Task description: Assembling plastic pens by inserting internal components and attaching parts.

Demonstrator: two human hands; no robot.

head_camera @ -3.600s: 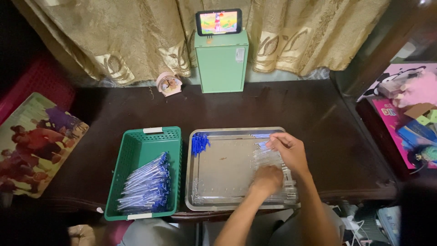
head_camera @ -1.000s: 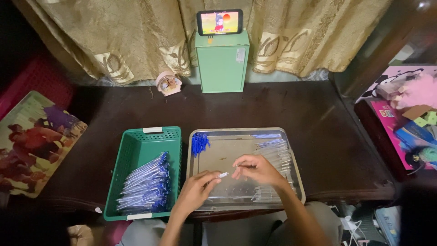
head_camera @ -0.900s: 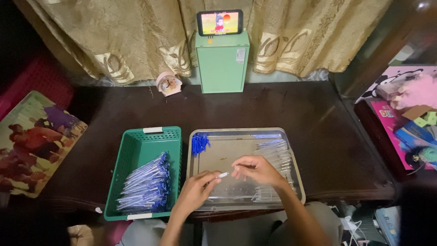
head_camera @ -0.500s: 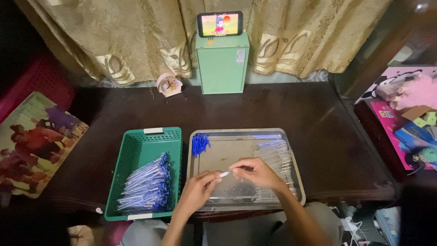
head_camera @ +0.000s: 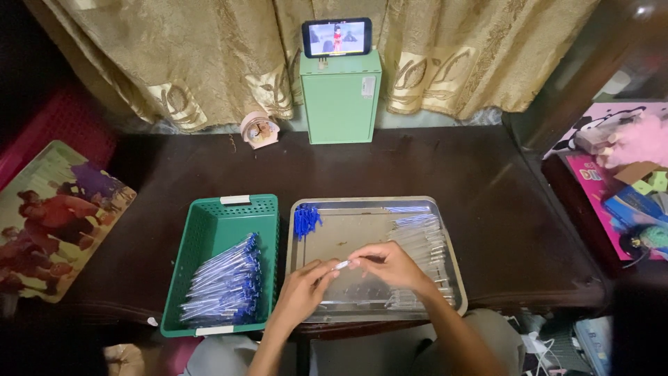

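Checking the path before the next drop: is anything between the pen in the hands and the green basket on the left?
Nothing visible blocks it. The pen is held between the left hand and right hand over the metal tray. The green basket sits beside the tray, open-topped, with only their adjoining rims between.

Ahead of you, against the gold patterned curtain [head_camera: 209, 56], stands a mint-green rectangular box [head_camera: 340, 97] with a phone showing a bright screen [head_camera: 337, 37] propped on top of it. Just left of the box sits a small pink round trinket [head_camera: 258, 130] on the dark wooden table [head_camera: 452, 167]. Off the table's left edge you have a colourful picture board [head_camera: 52, 219], and a red plastic crate [head_camera: 59, 125] behind it. To your right lie pink and blue packages [head_camera: 619, 181].
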